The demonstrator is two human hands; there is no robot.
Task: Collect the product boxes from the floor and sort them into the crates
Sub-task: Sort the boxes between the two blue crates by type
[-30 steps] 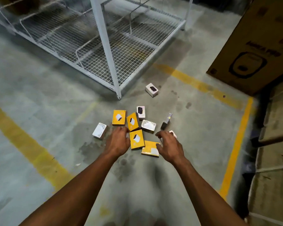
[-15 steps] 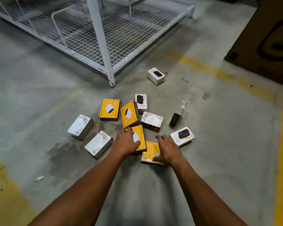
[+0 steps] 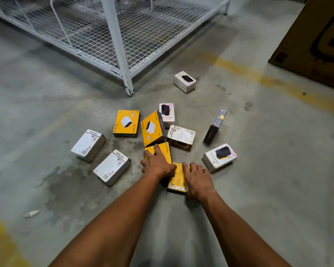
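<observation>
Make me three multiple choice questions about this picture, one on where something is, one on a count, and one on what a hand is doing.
1. Where does the white box farthest from the person lie?
A. by the rack's foot
B. under the left hand
C. on the cardboard carton

2. How many yellow boxes show on the floor?
A. two
B. four
C. seven

3. What is the right hand doing?
A. lifting a box high
B. resting on a yellow box
C. gripping the rack

Answers:
1 A, the far white box sits on the concrete near the rack post.
2 B, two lie free, two under the hands.
3 B, the right hand lies on the nearest yellow box.
</observation>
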